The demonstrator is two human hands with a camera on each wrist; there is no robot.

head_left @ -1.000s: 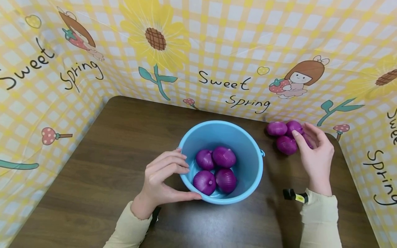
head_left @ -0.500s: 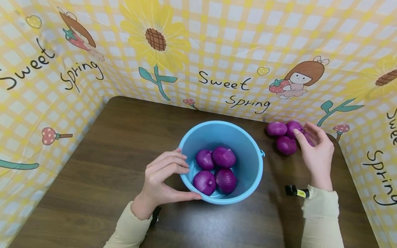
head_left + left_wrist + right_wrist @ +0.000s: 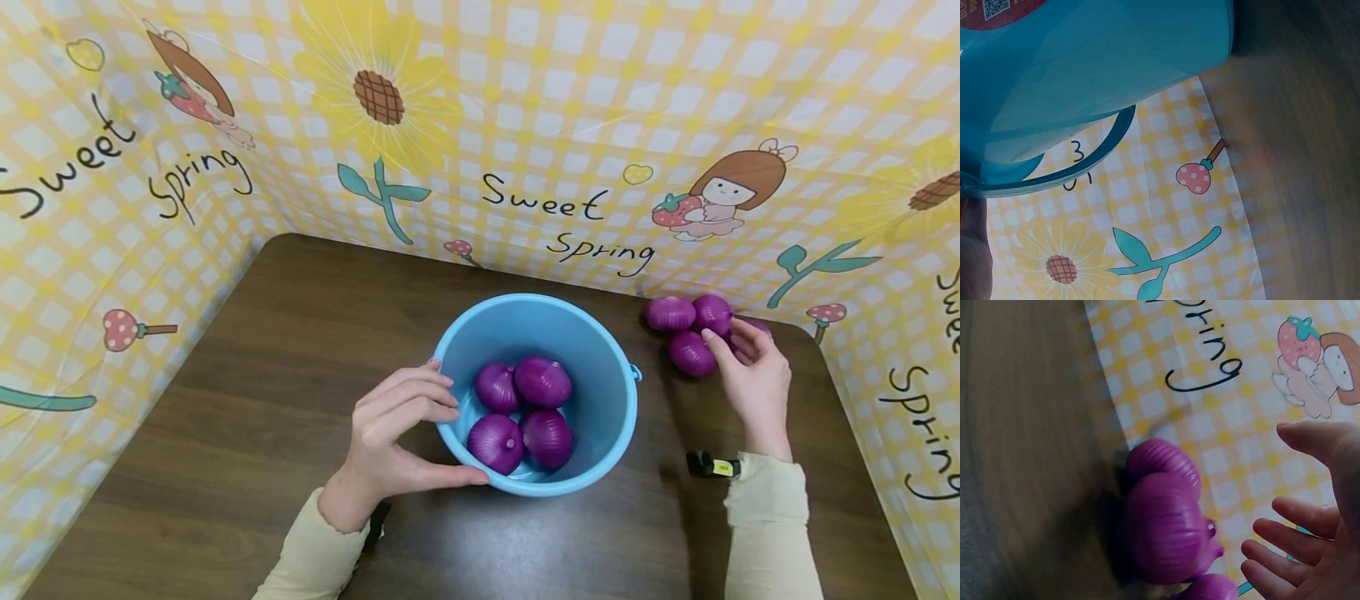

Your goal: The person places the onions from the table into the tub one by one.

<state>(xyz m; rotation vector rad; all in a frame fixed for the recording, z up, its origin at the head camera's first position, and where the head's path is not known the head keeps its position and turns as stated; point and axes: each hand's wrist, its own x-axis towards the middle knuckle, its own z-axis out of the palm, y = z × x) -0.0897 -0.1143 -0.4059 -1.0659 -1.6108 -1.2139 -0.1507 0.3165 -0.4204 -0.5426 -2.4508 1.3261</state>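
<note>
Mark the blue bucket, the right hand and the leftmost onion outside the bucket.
Blue bucket (image 3: 525, 327): head view, far inner wall.
Right hand (image 3: 757, 385): head view, mid-hand.
Leftmost onion (image 3: 669, 313): head view, middle of visible side.

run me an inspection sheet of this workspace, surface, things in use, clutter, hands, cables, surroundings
Surface: dark wood-grain table, a bright reflection near the front
Job's things: blue bucket, mouth up, four purple onions inside; at least four loose onions grouped at far right, one partly hidden
Clutter: nothing seen
Left hand: holds the bucket at its rim
Right hand: at the loose onions, fingers extended; contact unclear
Cables: nothing seen
Surroundings: yellow-and-white checked backdrop with sunflowers, cartoon figures and "Sweet Spring" lettering
</note>
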